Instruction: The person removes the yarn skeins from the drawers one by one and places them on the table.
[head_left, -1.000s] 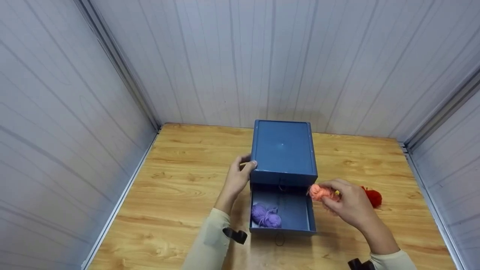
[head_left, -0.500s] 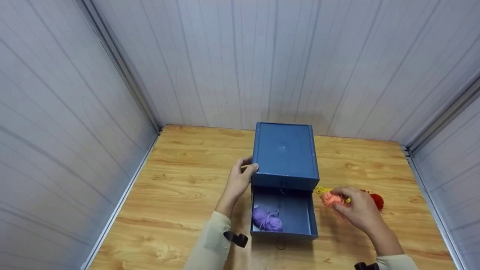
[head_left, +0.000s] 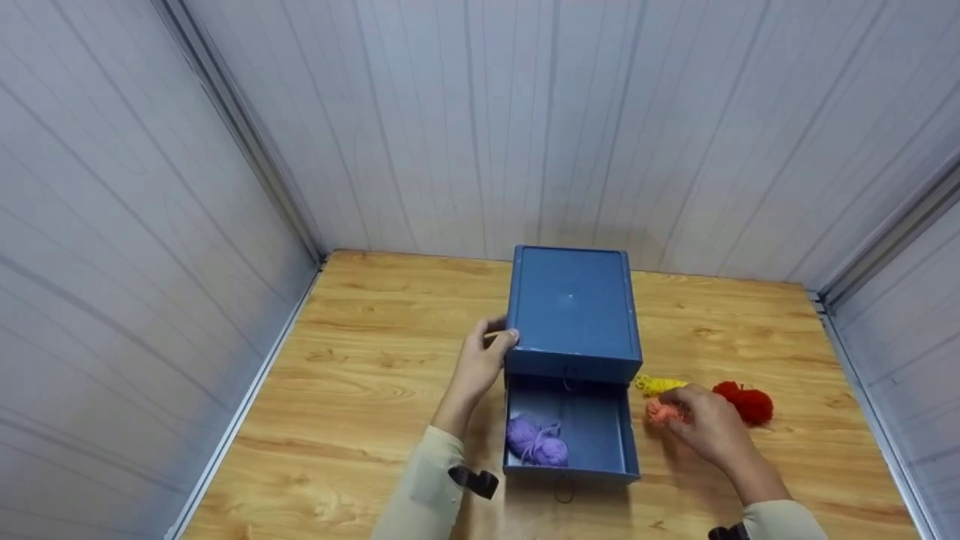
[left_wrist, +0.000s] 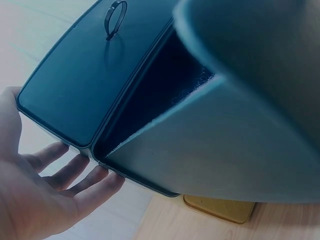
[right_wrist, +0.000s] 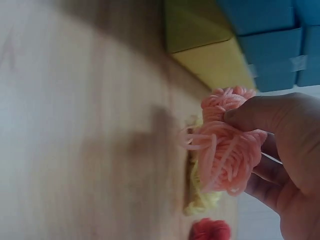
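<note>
A blue drawer cabinet [head_left: 574, 300] stands on the wooden table, with a blue drawer [head_left: 600, 431] pulled out toward me. Inside it, at the left, lies a purple skein of yarn [head_left: 537, 442]. My left hand [head_left: 478, 364] holds the cabinet's left side near the front, thumb on the top edge and fingers against the side wall. Right of the drawer, my right hand [head_left: 709, 424] pinches a salmon-pink skein of yarn [right_wrist: 227, 155] between thumb and fingers, low over the table. Its loose loops show in the right wrist view.
Just behind the pink skein lies a yellow skein [head_left: 658, 385], with red yarn [head_left: 750, 405] to its right, partly behind my right hand. A yellow level [right_wrist: 215, 60] sits under the cabinet's blue ones. Panelled walls [head_left: 450, 135] enclose the table.
My right hand has carried the pink skein right and down, away from the drawer toward the table, uncovering the yellow skein and more red yarn. The left hand stays on the cabinet.
</note>
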